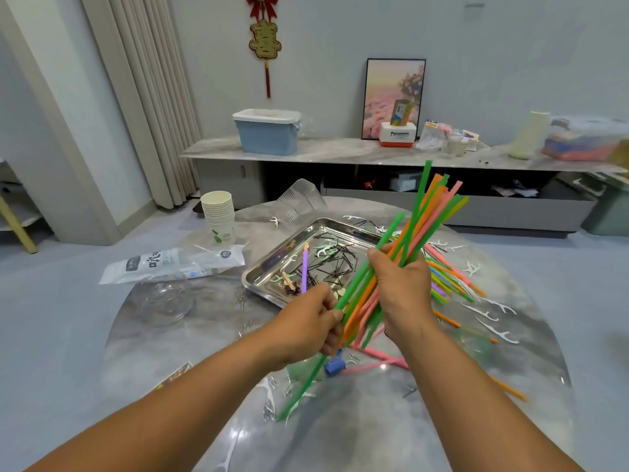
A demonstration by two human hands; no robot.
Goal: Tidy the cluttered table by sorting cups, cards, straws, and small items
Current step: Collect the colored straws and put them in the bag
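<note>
A bundle of straws (413,229), green, orange and pink, is held above the round grey counter (340,437), fanned out at the top and slanting up to the right. One long green straw slips lower than the rest, its end pointing down toward the near edge. More straws (449,277) lie loose on the counter to the right of the bundle, with white floss picks (490,315) scattered beside them.

Behind the bundle sits a steel tray (269,267) holding hairpins, a purple straw and small bits. A stack of paper cups (219,216) stands near the far left edge, clear plastic cups (301,201) lie tipped behind the tray, and a plastic packet (173,264) overhangs the left rim. A blue binder clip (333,366) rests just under the bundle. The near middle of the counter carries only a few clips.

The right hand (401,287) is wrapped round the middle of the bundle, fingers curled, back of the hand toward the camera. The left hand (306,325) pinches the lower ends of the bundle between thumb and fingers. Both forearms reach in from the near edge.
</note>
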